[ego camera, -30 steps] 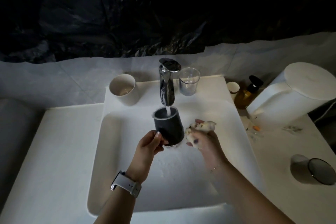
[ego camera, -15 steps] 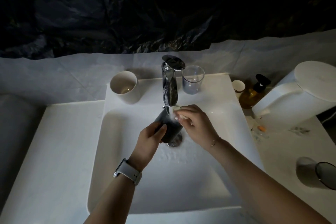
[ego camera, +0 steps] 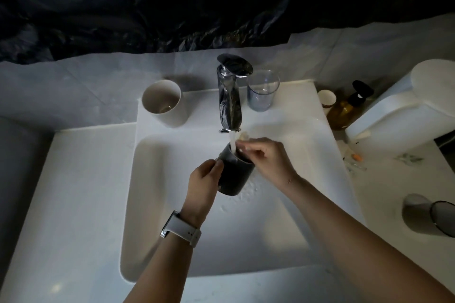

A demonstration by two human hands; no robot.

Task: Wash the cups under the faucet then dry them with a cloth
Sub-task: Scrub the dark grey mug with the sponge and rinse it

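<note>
Over the white sink [ego camera: 157,204], my left hand [ego camera: 204,182] grips a dark grey cup [ego camera: 237,174], tilted with its mouth toward the chrome faucet [ego camera: 230,101]. Water runs from the spout into the cup. My right hand [ego camera: 268,157] is at the cup's rim, fingers pinched on a small pale cloth or sponge [ego camera: 243,136] that pokes out above them. A white cup [ego camera: 163,103] stands left of the faucet on the back ledge. A clear glass [ego camera: 262,92] stands to the faucet's right.
On the right counter stand a small white-topped jar [ego camera: 326,101], an amber pump bottle [ego camera: 347,108], a large white appliance [ego camera: 403,108] and, nearer me, a grey cup lying on its side [ego camera: 428,215]. Small litter [ego camera: 357,157] lies beside the sink. Dark plastic sheeting covers the wall.
My right hand came from beside the cup up to its rim, bringing the pale cloth to the cup's mouth. The cup tilted toward the faucet stream and stays in my left hand.
</note>
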